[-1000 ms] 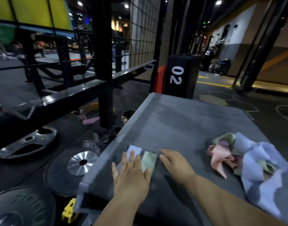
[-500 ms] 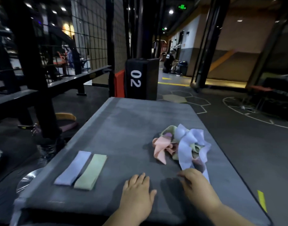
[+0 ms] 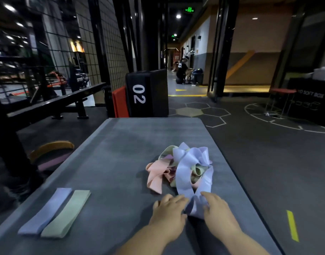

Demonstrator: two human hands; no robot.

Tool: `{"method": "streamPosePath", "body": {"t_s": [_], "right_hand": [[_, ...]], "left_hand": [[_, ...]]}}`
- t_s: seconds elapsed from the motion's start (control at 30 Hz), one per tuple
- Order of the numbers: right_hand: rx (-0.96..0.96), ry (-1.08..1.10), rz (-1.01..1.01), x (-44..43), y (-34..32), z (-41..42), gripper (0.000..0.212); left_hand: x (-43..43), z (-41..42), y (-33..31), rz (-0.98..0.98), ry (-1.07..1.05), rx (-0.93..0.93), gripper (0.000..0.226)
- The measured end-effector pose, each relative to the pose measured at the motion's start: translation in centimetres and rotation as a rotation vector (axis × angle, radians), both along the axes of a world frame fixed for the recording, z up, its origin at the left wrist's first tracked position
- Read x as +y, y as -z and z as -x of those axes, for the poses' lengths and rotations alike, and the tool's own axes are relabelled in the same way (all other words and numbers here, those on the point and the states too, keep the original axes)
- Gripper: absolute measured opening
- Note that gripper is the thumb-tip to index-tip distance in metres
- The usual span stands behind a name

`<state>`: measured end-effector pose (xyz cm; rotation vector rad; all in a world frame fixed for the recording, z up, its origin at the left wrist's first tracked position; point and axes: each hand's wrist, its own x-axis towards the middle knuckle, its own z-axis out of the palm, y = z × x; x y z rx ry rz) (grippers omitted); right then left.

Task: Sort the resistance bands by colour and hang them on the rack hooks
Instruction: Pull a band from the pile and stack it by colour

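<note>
Both hands at the near end of the lilac band (image 3: 183, 173): left hand (image 3: 169, 208) against its left edge, right hand (image 3: 217, 208) against its right, fingers only loosely bent, tips pressing the strip from either side and narrowing it to a waist. No finger visibly curled round it, so by the look of it a touch, not a firm hold. Runs straight away from the hands, long axis fore-and-aft, with the far loops caught up in the pile (image 3: 167, 151) just beyond the fingertips. Pink band (image 3: 155, 174) ahead-left of the left hand, pale green loops tucked under the lilac. Equally near to both hands. Probably calls for a draw toward the body, at some risk of dragging the whole pile along. Well off to the left of the left hand, two strips laid flat side by side: flat lilac band (image 3: 45, 212) outermost, flat green band (image 3: 66, 214) just beside it. Underneath, a grey matte table (image 3: 121, 144). Past its far end, a black box (image 3: 145, 92) marked 02; dark gym floor (image 3: 268, 162) to the right, black frame (image 3: 3, 140) and mesh (image 3: 95, 43) to the left. No hooks to be made out.
</note>
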<state>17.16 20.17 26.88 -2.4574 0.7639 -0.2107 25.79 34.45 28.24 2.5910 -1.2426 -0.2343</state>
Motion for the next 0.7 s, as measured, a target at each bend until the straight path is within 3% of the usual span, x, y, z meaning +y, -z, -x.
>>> {"method": "streamPosePath", "body": {"t_s": [0.1, 0.3, 0.5, 0.7], "right_hand": [[0.087, -0.056, 0.042, -0.6, -0.2, 0.0, 0.046], [0.055, -0.062, -0.025, -1.5, -0.4, -0.2, 0.046], [0.021, -0.023, -0.187, -1.8, -0.7, 0.2, 0.040], [0.011, 0.030, -0.220, -1.6, -1.0, 0.9, 0.041]], "left_hand": [[-1.3, -0.3, 0.5, -0.014, 0.036, -0.006, 0.043], [-2.0, -0.5, 1.3, 0.116, -0.024, 0.002, 0.021], [-1.4, 0.2, 1.0, 0.216, -0.009, -0.008, 0.023], [2.5, -0.1, -0.2, 0.247, -0.015, -0.005, 0.023]]}}
